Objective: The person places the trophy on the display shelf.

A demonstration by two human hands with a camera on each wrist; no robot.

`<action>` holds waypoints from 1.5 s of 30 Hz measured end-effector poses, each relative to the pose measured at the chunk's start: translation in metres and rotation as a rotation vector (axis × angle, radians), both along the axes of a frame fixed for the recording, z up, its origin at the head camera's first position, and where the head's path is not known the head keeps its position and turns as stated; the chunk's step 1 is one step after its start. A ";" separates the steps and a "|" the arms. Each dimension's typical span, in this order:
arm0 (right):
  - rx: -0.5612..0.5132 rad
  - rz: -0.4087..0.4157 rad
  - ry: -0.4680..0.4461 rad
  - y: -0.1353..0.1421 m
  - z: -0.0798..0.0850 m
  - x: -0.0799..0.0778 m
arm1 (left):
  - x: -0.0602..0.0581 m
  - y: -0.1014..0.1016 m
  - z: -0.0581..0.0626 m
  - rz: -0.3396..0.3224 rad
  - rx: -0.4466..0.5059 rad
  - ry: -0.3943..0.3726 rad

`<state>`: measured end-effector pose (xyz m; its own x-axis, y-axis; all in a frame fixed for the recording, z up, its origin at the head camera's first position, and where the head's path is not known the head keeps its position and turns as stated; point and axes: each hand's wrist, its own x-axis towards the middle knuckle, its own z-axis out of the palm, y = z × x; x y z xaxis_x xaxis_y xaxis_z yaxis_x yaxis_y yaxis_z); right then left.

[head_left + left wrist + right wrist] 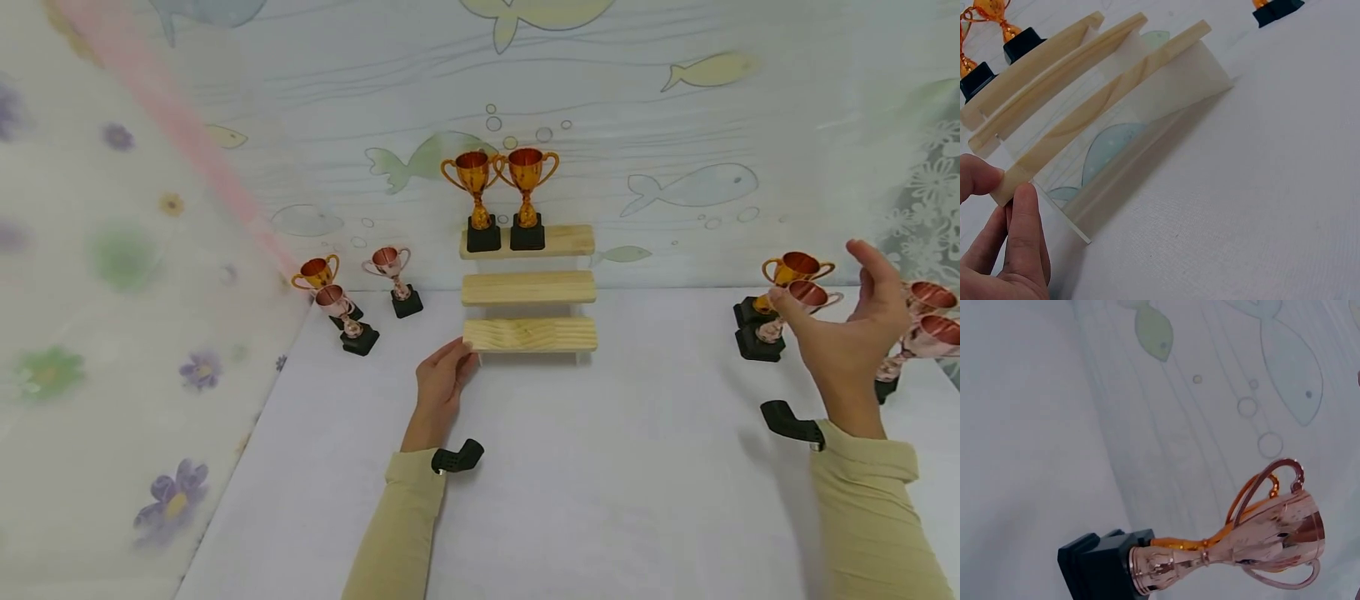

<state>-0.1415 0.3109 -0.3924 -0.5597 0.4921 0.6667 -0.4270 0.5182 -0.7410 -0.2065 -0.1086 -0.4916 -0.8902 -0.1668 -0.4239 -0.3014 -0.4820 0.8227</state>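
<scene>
My left hand (pixel 442 382) pinches the left end of the lowest board of a three-step wooden display stand (pixel 529 335). In the left wrist view the thumb lies on top of that board (pixel 1107 106) and fingers sit beneath it. Two gold trophy cups (pixel 474 175) with black bases stand side by side on the top step. At the right, my right hand (pixel 855 337) is spread and holds nothing. Its thumb overlaps a rose-gold trophy cup (pixel 808 293) in the head view; contact cannot be told. Behind that cup stands a gold trophy cup (pixel 797 267).
On the left of the white table (pixel 570 500) stand a gold trophy (pixel 316 272) and two rose-gold trophies (pixel 387 262). More rose-gold trophies (pixel 933 335) are at the far right, partly behind the right hand. A fish-patterned curtain (pixel 420 92) hangs behind.
</scene>
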 end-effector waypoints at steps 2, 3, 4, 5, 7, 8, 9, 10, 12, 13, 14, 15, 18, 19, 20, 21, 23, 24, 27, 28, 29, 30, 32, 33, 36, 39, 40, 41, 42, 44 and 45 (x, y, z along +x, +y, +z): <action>-0.001 -0.011 -0.023 0.003 -0.004 -0.001 | 0.000 -0.001 0.000 0.000 0.003 -0.001; 0.009 -0.010 -0.026 0.004 -0.007 -0.001 | 0.000 -0.001 -0.001 0.001 0.005 -0.001; 0.000 -0.008 -0.035 0.005 -0.009 -0.002 | 0.000 -0.001 -0.001 0.000 0.005 -0.001; -0.009 -0.002 -0.043 0.005 -0.011 -0.002 | 0.000 -0.002 -0.001 0.001 0.006 0.000; -0.043 0.006 -0.055 0.005 -0.017 -0.004 | 0.000 -0.002 -0.001 -0.001 0.006 0.003; -0.034 0.009 -0.048 0.005 -0.020 -0.004 | 0.000 -0.002 -0.002 -0.001 0.006 0.005; -0.036 0.006 -0.044 0.006 -0.024 -0.005 | 0.000 -0.002 -0.002 -0.001 0.006 0.008; -0.040 -0.003 -0.043 0.007 -0.028 -0.006 | 0.000 -0.002 -0.002 -0.001 0.004 0.008; -0.010 -0.022 -0.030 0.014 -0.037 -0.010 | -0.001 -0.001 -0.003 0.000 0.004 0.011; 0.012 -0.038 -0.028 0.019 -0.042 -0.012 | -0.001 -0.001 -0.003 0.002 0.004 0.010; 0.040 -0.046 -0.028 0.024 -0.047 -0.014 | -0.001 0.000 -0.003 0.003 0.005 0.011; 0.039 -0.052 -0.028 0.024 -0.047 -0.013 | -0.001 0.000 -0.003 0.003 0.004 0.009; 0.040 -0.063 -0.055 0.023 -0.042 -0.010 | -0.001 0.000 -0.002 0.001 0.002 0.005; 0.037 -0.064 -0.067 0.021 -0.039 -0.009 | -0.001 -0.001 -0.002 -0.002 0.003 0.004; 0.021 -0.054 -0.074 0.018 -0.036 -0.007 | -0.001 -0.001 -0.002 -0.004 0.002 0.004; 0.000 -0.049 -0.086 0.016 -0.033 -0.006 | -0.001 -0.001 -0.002 -0.005 0.001 0.002; -0.028 -0.039 -0.116 0.021 -0.039 -0.009 | -0.001 -0.002 -0.002 -0.005 0.001 0.001; -0.045 -0.029 -0.132 0.024 -0.044 -0.010 | -0.001 -0.002 -0.003 -0.004 0.000 0.000; -0.091 -0.019 -0.195 0.033 -0.058 -0.015 | -0.001 -0.002 -0.003 0.001 -0.001 0.000; -0.103 -0.022 -0.214 0.036 -0.062 -0.017 | -0.001 -0.002 -0.003 0.001 0.000 0.001; -0.121 -0.024 -0.229 0.038 -0.065 -0.017 | -0.001 -0.001 -0.003 0.000 -0.001 0.005; -0.138 -0.028 -0.243 0.039 -0.068 -0.018 | -0.001 -0.001 -0.003 -0.001 -0.001 0.007; -0.174 -0.034 -0.258 0.041 -0.072 -0.018 | -0.001 0.000 -0.003 -0.004 0.001 0.012; -0.184 -0.036 -0.255 0.042 -0.073 -0.019 | -0.001 0.000 -0.003 -0.005 0.002 0.014; -0.258 -0.012 -0.219 0.043 -0.077 -0.019 | -0.001 0.001 -0.003 -0.002 0.004 0.014; -0.360 0.044 -0.136 0.044 -0.080 -0.018 | -0.002 0.001 -0.005 0.005 0.006 0.015; -0.400 0.066 -0.101 0.044 -0.082 -0.018 | -0.002 0.001 -0.005 0.007 0.005 0.016; -0.431 0.086 -0.067 0.045 -0.083 -0.018 | -0.002 0.001 -0.005 0.008 0.005 0.017; -0.453 0.102 -0.037 0.046 -0.084 -0.018 | -0.002 0.000 -0.005 0.011 0.005 0.017; -0.468 0.119 0.001 0.047 -0.087 -0.019 | -0.003 0.000 -0.005 0.015 0.006 0.021; -0.470 0.128 0.018 0.047 -0.088 -0.019 | -0.003 0.000 -0.005 0.017 0.004 0.018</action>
